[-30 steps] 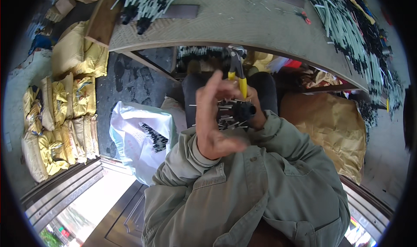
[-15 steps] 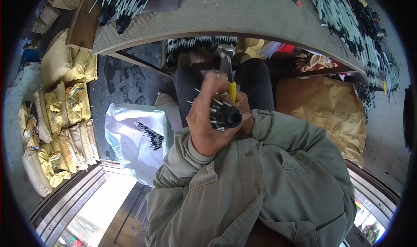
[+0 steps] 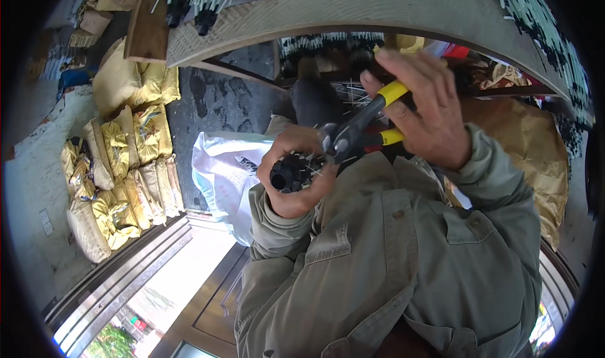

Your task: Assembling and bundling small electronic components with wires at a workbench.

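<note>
My left hand is wrapped around a black ribbed plastic hub with short thin rods sticking out of it; its open round end faces up. In my right hand is a pair of pliers with yellow grips, the handles spread wide apart. My thumb and fingers are around the upper handle. The pliers' metal head reaches the rods beside my left fingers; whether the jaws bite a rod, I cannot tell. Both hands are in front of my chest, above my lap.
A worktable curves across the top, bearing bundles of black pieces with pale rods at left and a long pile at right. A white sack stands left of me, a brown paper sack right. Filled yellow bags line the left wall.
The pliers, upright between my hands before, now point left with handles spread in my right hand. My right hand has moved right and up. The hub's open end now faces left of where it did.
</note>
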`<state>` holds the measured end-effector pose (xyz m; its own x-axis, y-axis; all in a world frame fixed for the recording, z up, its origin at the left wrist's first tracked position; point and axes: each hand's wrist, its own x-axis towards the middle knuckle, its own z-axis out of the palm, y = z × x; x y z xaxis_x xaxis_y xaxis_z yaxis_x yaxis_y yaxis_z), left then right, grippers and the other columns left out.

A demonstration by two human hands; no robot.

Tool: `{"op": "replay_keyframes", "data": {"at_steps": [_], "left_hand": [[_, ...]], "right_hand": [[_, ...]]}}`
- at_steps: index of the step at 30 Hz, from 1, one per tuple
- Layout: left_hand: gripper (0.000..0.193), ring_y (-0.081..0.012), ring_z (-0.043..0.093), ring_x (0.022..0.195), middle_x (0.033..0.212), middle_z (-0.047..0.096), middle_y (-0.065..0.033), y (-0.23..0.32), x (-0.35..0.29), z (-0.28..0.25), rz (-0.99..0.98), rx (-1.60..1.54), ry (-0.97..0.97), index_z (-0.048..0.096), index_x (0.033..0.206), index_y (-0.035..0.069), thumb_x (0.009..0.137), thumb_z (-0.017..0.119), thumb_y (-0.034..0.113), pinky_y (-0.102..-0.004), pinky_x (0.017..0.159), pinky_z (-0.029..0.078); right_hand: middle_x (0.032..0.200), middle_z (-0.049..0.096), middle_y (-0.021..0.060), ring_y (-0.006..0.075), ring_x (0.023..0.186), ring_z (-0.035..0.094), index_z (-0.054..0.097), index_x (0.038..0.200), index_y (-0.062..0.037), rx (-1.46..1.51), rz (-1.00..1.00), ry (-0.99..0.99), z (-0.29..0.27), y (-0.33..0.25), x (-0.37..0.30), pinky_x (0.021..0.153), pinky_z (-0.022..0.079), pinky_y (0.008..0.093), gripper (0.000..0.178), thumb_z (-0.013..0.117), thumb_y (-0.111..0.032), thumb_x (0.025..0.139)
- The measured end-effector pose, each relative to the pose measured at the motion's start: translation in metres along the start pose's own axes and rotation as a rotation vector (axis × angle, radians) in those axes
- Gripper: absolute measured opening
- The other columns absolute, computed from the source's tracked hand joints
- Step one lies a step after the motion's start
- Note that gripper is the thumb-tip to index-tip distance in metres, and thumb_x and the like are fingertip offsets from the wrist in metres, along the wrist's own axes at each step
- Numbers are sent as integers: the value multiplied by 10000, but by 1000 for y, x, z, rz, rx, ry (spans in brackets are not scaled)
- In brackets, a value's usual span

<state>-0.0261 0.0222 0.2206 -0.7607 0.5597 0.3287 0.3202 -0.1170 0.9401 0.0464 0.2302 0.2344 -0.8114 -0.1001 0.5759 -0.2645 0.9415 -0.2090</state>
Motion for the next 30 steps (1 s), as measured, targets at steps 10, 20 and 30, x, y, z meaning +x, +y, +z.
{"op": "replay_keyframes", "data": {"at_steps": [10,20,30], "left_hand": [[228,-183,560,664,745,574,-108,-15,7,8,102,54,-26,514,820,-9,634,635,-62,-268,622,442],[232,-168,535,690,767,566,-104,-20,5,12,43,-21,53,505,814,-8,622,616,-78,-265,646,422],[266,-167,540,745,818,548,-92,-11,5,6,-42,-175,12,512,854,0,619,599,-90,-267,676,420]], "right_hand": [[1220,430,-84,97,1179,425,572,1120,-305,-657,-299,300,3,12,9,1042,210,480,314,596,-375,815],[1099,482,-6,133,957,518,610,997,-123,-362,-112,143,11,-5,-16,977,298,442,196,604,-167,807],[1063,457,107,194,881,491,614,926,11,690,165,-144,4,-7,-11,757,421,302,264,702,-62,688]]}}
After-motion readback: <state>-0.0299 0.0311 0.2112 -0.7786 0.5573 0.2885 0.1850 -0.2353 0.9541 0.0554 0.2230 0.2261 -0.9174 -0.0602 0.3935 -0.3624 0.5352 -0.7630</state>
